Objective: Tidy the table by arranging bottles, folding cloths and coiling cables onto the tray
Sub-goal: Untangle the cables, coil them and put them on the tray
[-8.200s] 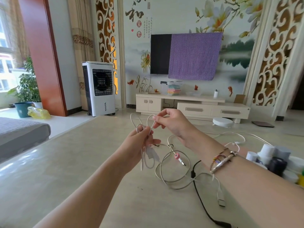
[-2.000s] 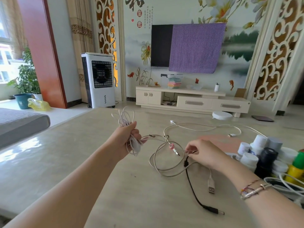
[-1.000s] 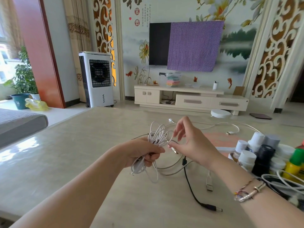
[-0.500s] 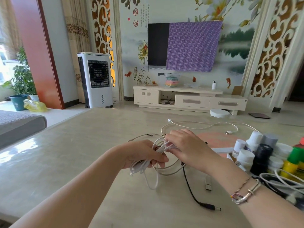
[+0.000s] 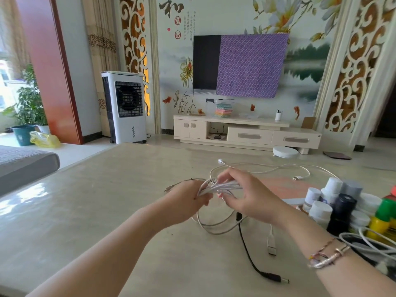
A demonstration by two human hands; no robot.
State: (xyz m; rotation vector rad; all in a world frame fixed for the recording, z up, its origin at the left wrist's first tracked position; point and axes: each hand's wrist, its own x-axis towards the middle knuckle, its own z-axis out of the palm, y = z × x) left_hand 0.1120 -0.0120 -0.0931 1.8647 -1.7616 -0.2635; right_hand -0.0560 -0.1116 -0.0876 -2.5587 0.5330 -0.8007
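Room: we look across a wide pale tabletop [image 5: 90, 211] toward a TV [image 5: 206, 62] half covered by a purple cloth [image 5: 250, 65], with a white cooler [image 5: 125, 106] to its left.
Tabletop: loose cables lie in the middle; a tray [image 5: 364, 247] sits at the right edge, mostly hidden.
Tray: bottles [image 5: 340, 213] stand packed together on it, and a white cable loops over its near side.
Cables: a white bundle [image 5: 218, 186] is held just above the tabletop between both hands; a longer white cable [image 5: 267, 168] trails behind it; a black cable [image 5: 250, 256] with a barrel plug runs toward us.
Left hand [image 5: 184, 200]: the forearm reaches in from lower left; the grip is clamped on the left end of the bundle.
Right hand [image 5: 246, 194]: the forearm, wearing bracelets [image 5: 327, 254], comes from lower right; the fingers curl over the bundle's right end, thumb beneath.
Step in hand: we judge the white cable is being gathered into a coil.
Doing it well: we would keep the left grip firm, make even loops, free the slack snagged on the other cables, then set the coil on the tray.
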